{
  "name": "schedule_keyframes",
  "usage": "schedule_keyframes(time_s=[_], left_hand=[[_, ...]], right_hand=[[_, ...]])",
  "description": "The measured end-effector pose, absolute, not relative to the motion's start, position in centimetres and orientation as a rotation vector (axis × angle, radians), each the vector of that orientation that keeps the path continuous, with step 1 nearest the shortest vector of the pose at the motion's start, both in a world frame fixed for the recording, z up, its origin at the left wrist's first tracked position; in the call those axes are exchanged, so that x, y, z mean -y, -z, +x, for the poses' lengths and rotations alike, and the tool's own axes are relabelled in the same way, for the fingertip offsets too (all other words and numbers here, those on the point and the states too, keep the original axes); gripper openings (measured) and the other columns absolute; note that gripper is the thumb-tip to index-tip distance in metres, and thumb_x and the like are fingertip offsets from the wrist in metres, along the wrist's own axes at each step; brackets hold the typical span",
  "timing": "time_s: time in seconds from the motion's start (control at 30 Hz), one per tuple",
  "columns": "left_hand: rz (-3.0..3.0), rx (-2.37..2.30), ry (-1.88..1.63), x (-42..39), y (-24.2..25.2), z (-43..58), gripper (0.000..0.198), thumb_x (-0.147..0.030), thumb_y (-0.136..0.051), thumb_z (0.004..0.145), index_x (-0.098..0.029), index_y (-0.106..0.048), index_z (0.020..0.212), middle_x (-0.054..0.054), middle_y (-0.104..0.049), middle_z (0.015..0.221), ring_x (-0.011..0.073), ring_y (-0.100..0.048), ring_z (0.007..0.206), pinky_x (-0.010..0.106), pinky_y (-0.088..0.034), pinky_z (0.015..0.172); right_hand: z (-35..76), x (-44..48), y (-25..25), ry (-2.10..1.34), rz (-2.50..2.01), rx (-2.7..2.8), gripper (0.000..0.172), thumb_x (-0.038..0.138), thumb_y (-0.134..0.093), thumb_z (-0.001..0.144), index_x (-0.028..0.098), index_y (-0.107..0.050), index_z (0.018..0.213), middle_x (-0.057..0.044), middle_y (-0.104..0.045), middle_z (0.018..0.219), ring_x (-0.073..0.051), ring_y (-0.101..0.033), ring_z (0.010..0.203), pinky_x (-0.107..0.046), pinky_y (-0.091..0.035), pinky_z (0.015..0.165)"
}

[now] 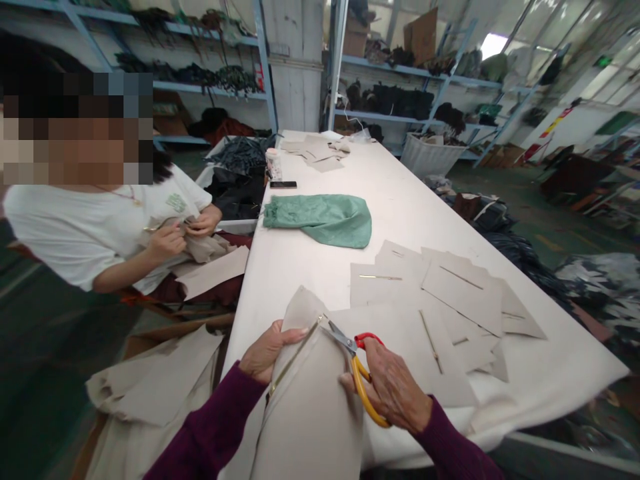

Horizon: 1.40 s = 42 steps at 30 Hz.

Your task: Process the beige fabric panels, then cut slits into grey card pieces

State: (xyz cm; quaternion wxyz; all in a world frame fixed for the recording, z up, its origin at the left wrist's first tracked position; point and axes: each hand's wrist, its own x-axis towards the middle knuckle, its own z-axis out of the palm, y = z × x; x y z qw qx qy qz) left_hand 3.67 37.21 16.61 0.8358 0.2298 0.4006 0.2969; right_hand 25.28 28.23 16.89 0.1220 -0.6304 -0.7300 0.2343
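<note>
My left hand point(267, 350) pinches the edge of a beige fabric panel point(320, 407), thumb on top beside a gold zipper point(296, 357) set in it. My right hand point(393, 383) is closed round a pair of scissors point(367, 393) with one red and one yellow handle loop. The scissor blades point up and left, and their tips lie at the upper end of the zipper. More beige panels point(463, 287), several with gold zippers or slits, lie overlapping on the white table point(400, 207) to the right.
A green sleeve-like cloth point(320, 220), a phone point(283, 185) and a cup point(273, 164) lie or stand farther up the table. At left, a person point(115, 233) handles beige fabric. A box of beige pieces point(155, 387) stands lower left; shelves point(215, 90) line the back.
</note>
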Motion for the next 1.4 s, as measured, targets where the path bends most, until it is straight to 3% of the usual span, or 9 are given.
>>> schedule_keyframes(time_s=[0.27, 0.7, 1.17, 1.4], left_hand=[[0.554, -0.841, -0.586, -37.3, -16.8, 3.4, 0.034, -0.018, -0.077, 0.062, -0.006, -0.067, 0.092, 0.013, -0.071, 0.072, 0.0221, -0.066, 0.059, 0.032, -0.052, 0.058], [0.501, -0.973, -0.632, -36.9, -17.2, 4.2, 0.041, -0.017, -0.083, 0.052, -0.010, -0.062, 0.086, 0.005, -0.069, 0.070, 0.0167, -0.063, 0.058, 0.027, -0.050, 0.057], [0.612, -0.889, -0.618, -36.4, -16.5, 4.8, 0.034, -0.024, -0.082, 0.057, -0.008, -0.067, 0.083, 0.009, -0.070, 0.070, 0.0181, -0.064, 0.059, 0.028, -0.051, 0.059], [0.635, -0.883, -0.606, -36.4, -16.3, 4.7, 0.031, -0.024, -0.081, 0.058, -0.009, -0.067, 0.081, 0.008, -0.070, 0.069, 0.0173, -0.064, 0.059, 0.026, -0.049, 0.058]], right_hand=[[25.5, -28.4, -17.0, -0.489, -1.894, 2.265, 0.035, 0.051, -0.047, 0.084, 0.017, -0.045, 0.094, -0.009, -0.055, 0.088, -0.026, -0.055, 0.080, -0.039, -0.045, 0.070], [25.6, -29.1, -17.7, -0.359, -1.908, 2.314, 0.038, 0.054, -0.045, 0.083, 0.017, -0.048, 0.092, -0.009, -0.056, 0.088, -0.025, -0.055, 0.081, -0.037, -0.043, 0.072], [25.4, -29.1, -17.8, -0.253, -1.928, 2.402, 0.049, 0.062, -0.039, 0.082, 0.015, -0.051, 0.089, -0.012, -0.056, 0.086, -0.029, -0.056, 0.081, -0.042, -0.041, 0.074], [25.6, -29.2, -18.7, -0.574, -1.801, 2.443, 0.047, 0.059, -0.041, 0.084, 0.014, -0.050, 0.093, -0.008, -0.061, 0.080, -0.026, -0.060, 0.071, -0.034, -0.039, 0.063]])
